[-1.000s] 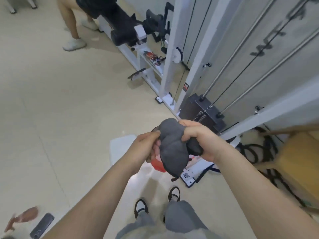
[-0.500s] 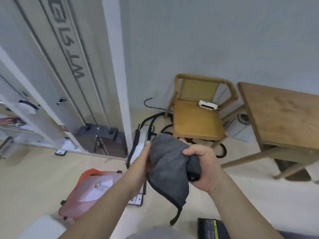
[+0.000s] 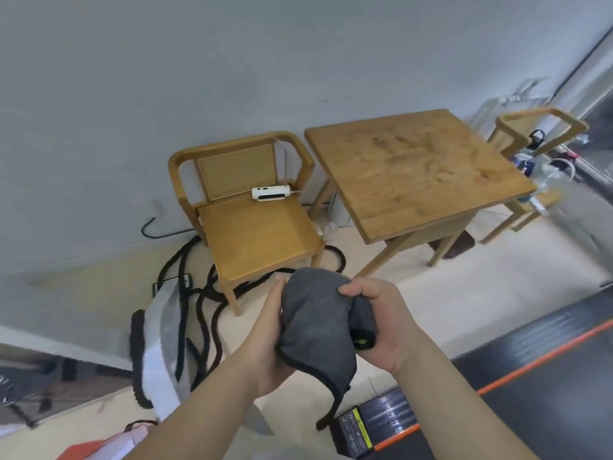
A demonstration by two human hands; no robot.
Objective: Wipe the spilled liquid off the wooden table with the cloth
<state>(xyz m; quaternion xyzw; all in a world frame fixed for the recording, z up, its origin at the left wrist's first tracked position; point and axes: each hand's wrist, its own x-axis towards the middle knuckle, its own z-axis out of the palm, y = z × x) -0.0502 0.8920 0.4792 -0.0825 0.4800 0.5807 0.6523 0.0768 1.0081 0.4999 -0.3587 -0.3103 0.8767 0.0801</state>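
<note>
Turning: the view has swung from the gym machine and tiled floor a second ago, past the first chair half a second ago, round to the wooden table [image 3: 418,174] — now fully in frame, where half a second back only its near corner showed.
Meaning for the task: the person seems to be in the approach step, with wiping not yet begun; the table is ahead and to the right, well apart from the hands.
Cloth: the grey cloth [image 3: 315,323] stays bunched between both hands at chest height, a dark-edged tail hanging down — it has not reached the table.
Left hand [image 3: 268,340]: fingers fairly straight, palm pressed flat against the cloth's left side, supporting rather than clenching.
Right hand [image 3: 381,320]: curled tight round the cloth's right fold, and it appears to grip a small dark object with a yellow-green mark as well; I cannot tell what that is.
Surface: the tabletop carries darker streaks and blotches across its middle and far side, likely the spill; nothing stands on it.
Room: a wooden chair [image 3: 252,227] just left of the table holds a white device [image 3: 270,193]; black cords [image 3: 195,310] tangle on the floor; a second chair [image 3: 537,134] stands beyond the table, against the grey wall.
</note>
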